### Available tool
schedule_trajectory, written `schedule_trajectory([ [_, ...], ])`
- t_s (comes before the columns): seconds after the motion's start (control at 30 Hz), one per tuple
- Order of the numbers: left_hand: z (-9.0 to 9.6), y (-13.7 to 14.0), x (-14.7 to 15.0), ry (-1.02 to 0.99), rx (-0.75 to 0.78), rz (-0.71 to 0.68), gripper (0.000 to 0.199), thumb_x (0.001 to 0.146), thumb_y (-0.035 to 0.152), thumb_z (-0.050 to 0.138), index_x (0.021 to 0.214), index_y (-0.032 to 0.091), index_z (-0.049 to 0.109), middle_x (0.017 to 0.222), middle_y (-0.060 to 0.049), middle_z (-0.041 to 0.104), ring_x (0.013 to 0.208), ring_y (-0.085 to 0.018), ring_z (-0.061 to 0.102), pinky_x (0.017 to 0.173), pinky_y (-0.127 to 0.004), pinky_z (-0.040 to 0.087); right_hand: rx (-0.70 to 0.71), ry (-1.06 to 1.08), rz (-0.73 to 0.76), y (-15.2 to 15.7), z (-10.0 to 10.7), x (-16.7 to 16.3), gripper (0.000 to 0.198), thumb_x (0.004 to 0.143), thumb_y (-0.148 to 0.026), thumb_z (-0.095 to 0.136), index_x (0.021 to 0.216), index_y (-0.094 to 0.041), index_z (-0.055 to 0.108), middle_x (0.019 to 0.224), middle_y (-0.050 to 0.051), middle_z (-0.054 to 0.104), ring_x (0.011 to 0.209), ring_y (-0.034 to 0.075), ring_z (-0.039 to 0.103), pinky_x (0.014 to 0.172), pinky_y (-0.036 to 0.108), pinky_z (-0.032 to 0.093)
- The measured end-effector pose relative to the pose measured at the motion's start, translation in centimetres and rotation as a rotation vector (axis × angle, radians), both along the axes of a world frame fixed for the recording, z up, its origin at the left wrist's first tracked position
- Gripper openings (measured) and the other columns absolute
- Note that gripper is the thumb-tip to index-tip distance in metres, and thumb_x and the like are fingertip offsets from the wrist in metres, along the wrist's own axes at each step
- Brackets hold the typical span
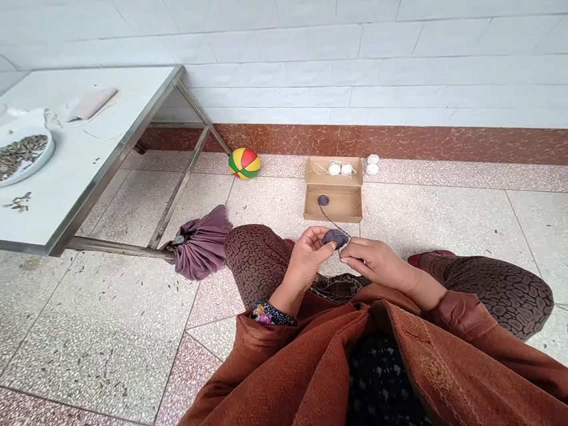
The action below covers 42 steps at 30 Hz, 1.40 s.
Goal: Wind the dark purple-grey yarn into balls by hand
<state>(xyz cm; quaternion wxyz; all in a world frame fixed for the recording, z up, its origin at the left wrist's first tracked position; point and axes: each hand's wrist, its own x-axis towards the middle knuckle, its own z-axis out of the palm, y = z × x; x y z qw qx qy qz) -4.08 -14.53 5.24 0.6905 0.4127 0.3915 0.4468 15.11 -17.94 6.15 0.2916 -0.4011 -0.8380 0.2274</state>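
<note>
Above my lap, my left hand (308,257) pinches a small purple-grey piece of yarn work (335,237) between thumb and fingers. Close against its right side, my right hand (376,262) is closed, with thumb and index finger together. A thin dark line shows at those fingertips; I cannot tell whether it is a hook or a strand. Purple-grey yarn (334,221) runs from the piece, near my right fingers, down to a yarn ball (323,200) of the same colour. That ball lies in an opened cardboard box (337,213) on the floor ahead.
White yarn balls (340,168) rest on the box's lid part, and more white balls (372,164) sit beside it. A striped ball (244,163) and a purple cloth bag (204,244) are left, near a metal-framed table (105,133) bearing a white dish (49,150) of seeds.
</note>
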Motion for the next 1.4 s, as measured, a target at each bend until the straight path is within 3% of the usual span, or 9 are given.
schedule_trajectory([
  [0.2, 0.3, 0.0, -0.1, 0.184, 0.080, -0.115, 0.036, 0.067, 0.025, 0.083, 0.097, 0.016, 0.065, 0.089, -0.001, 0.068, 0.076, -0.011, 0.059, 0.075, -0.026, 0.047, 0.083, 0.075, -0.016, 2.4, 2.1, 0.7, 0.023, 0.105, -0.035, 0.051, 0.098, -0.023, 0.070, 0.089, 0.005, 0.067, 0.081, 0.018, 0.064, 0.073, 0.029, 0.051],
  [0.33, 0.9, -0.3, -0.3, 0.043, 0.031, -0.219, 0.037, 0.069, 0.028, 0.085, 0.097, 0.016, 0.065, 0.089, -0.002, 0.067, 0.081, -0.012, 0.060, 0.078, -0.027, 0.048, 0.020, 0.158, -0.180, 4.1, 0.0, 0.6, 0.024, 0.104, -0.036, 0.053, 0.091, -0.024, 0.068, 0.084, 0.004, 0.067, 0.080, 0.019, 0.064, 0.075, 0.031, 0.051],
  [0.43, 0.7, -0.2, -0.3, -0.094, -0.044, -0.135, 0.039, 0.069, 0.032, 0.086, 0.097, 0.018, 0.062, 0.091, -0.002, 0.066, 0.081, -0.013, 0.060, 0.076, -0.027, 0.049, -0.059, 0.189, -0.273, 3.2, -2.4, -0.3, 0.025, 0.104, -0.035, 0.049, 0.090, -0.023, 0.066, 0.081, 0.004, 0.066, 0.078, 0.019, 0.063, 0.073, 0.031, 0.051],
  [0.53, -0.1, 0.5, -0.2, -0.127, -0.084, -0.001, 0.042, 0.068, 0.033, 0.086, 0.097, 0.019, 0.059, 0.092, 0.000, 0.064, 0.079, -0.011, 0.059, 0.074, -0.026, 0.049, -0.108, 0.139, -0.174, 1.4, -3.5, -1.3, 0.027, 0.105, -0.034, 0.047, 0.089, -0.022, 0.065, 0.080, 0.004, 0.064, 0.077, 0.019, 0.062, 0.071, 0.030, 0.051],
  [0.67, -1.2, 1.6, -0.1, -0.010, -0.033, 0.082, 0.039, 0.066, 0.029, 0.085, 0.094, 0.017, 0.060, 0.092, 0.000, 0.065, 0.082, -0.010, 0.059, 0.079, -0.026, 0.048, -0.076, 0.064, 0.020, 0.4, -1.4, -1.2, 0.025, 0.105, -0.034, 0.047, 0.094, -0.023, 0.067, 0.085, 0.004, 0.065, 0.078, 0.017, 0.062, 0.073, 0.029, 0.051],
  [0.83, -0.6, 2.0, 0.0, 0.100, 0.070, -0.074, 0.039, 0.066, 0.025, 0.085, 0.095, 0.016, 0.061, 0.086, 0.001, 0.066, 0.079, -0.010, 0.060, 0.079, -0.026, 0.047, 0.023, 0.140, -0.022, 4.1, 2.5, 0.6, 0.022, 0.103, -0.037, 0.054, 0.096, -0.024, 0.070, 0.084, 0.004, 0.065, 0.077, 0.018, 0.062, 0.072, 0.030, 0.049],
  [0.97, 1.2, 2.0, -0.1, 0.057, 0.122, -0.189, 0.042, 0.066, 0.027, 0.086, 0.098, 0.018, 0.061, 0.091, -0.001, 0.068, 0.081, -0.011, 0.061, 0.077, -0.026, 0.046, 0.020, 0.213, -0.176, 6.9, 1.8, 1.0, 0.025, 0.102, -0.039, 0.056, 0.089, -0.022, 0.068, 0.082, 0.003, 0.066, 0.077, 0.018, 0.062, 0.072, 0.030, 0.049],
  [1.17, 2.4, 4.4, 0.3, -0.054, 0.144, -0.008, 0.044, 0.067, 0.028, 0.086, 0.099, 0.019, 0.058, 0.092, 0.000, 0.067, 0.087, -0.011, 0.062, 0.085, -0.028, 0.046, -0.072, 0.144, -0.163, 4.8, -1.2, -0.9, 0.031, 0.105, -0.037, 0.046, 0.085, -0.022, 0.063, 0.077, 0.002, 0.066, 0.071, 0.017, 0.062, 0.067, 0.029, 0.049],
  [1.4, 1.5, 7.2, 0.8, 0.122, 0.182, -0.094, 0.047, 0.062, 0.028, 0.087, 0.098, 0.018, 0.059, 0.090, -0.001, 0.067, 0.080, -0.011, 0.061, 0.080, -0.028, 0.046, 0.101, 0.098, -0.062, 4.9, 3.3, 0.2, 0.026, 0.106, -0.037, 0.047, 0.099, -0.024, 0.068, 0.088, 0.006, 0.069, 0.081, 0.019, 0.066, 0.076, 0.032, 0.052],
])
